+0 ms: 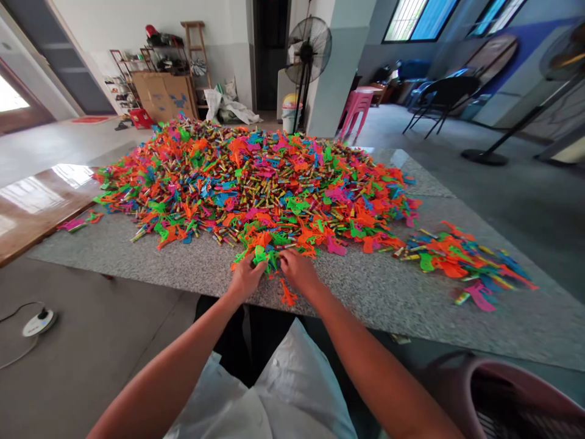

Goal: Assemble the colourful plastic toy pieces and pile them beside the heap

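A wide heap of small plastic toy guns [297, 204] in orange, green, pink and blue, mixed with thin wrapped tubes [256, 186], covers the middle of the stone-topped table [183, 268]. At the heap's near edge my left hand [247, 277] is closed, thumb and fingers on a green toy gun [260, 255]. Just to its right, my right hand [299, 271] has its fingers bent together; what they hold is too small and hidden to name. Below and between both hands, an orange toy gun [287, 294] lies by the table's front edge.
A smaller pile of toy guns and tubes [457, 259] lies on the right of the table. A dark basket [475, 390] stands at the lower right. Beyond the table are a standing fan [308, 52], pink stools [356, 110] and a folding chair [445, 94].
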{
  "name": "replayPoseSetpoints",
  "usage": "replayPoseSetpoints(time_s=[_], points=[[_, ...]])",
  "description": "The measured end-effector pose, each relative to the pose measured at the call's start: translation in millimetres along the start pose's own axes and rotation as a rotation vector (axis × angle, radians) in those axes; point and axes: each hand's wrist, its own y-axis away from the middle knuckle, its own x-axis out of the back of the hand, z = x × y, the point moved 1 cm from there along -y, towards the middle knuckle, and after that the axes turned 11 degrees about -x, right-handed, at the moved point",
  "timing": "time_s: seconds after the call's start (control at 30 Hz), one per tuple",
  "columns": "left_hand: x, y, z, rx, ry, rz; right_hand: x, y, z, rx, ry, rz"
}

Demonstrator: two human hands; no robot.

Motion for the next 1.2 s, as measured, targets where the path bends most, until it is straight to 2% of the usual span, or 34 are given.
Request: replayPoseSetpoints(time_s=[0.1, 0.17, 0.3, 0.43, 0.5, 0.57, 0.67, 0.73, 0.9, 1.07, 1.2], points=[[11, 2, 3, 0.004, 0.09, -0.007, -7, -16, -9, -0.041, 0.226, -0.042], [17, 3, 6, 0.028, 0.148, -0.025, -9, -21, -14, -0.036, 0.292, -0.065], [27, 3, 12, 0.085, 0.256, -0.065, -6, -22, -17, -0.087, 0.317, -0.05], [37, 3, 17, 0.033, 0.287, -0.12, 11, -17, -8, -0.268, 0.242, 0.027], [40, 4, 22, 0.033, 0.312, -0.199, 23, -13, -5, -0.373, 0.073, 0.106], [41, 6, 28, 0.035, 0.323, -0.32, 32, -7, -6, -0.377, -0.261, 0.107], [40, 8, 37, 0.02, 0.304, -0.499, 36, 6, -17, -0.236, -0.877, -0.1], [38, 9, 42, -0.002, 0.279, -0.59, 33, 15, -26, -0.178, -1.116, -0.223], [38, 8, 47, -0.057, 0.205, -0.752, 19, 27, -35, -0.207, -1.375, -0.363], [40, 9, 55, -0.093, 0.143, -0.754, 11, 33, -32, -0.272, -1.488, -0.444], [40, 10, 56, -0.046, 0.146, -0.743, 10, 35, -28, -0.27, -1.474, -0.424]])
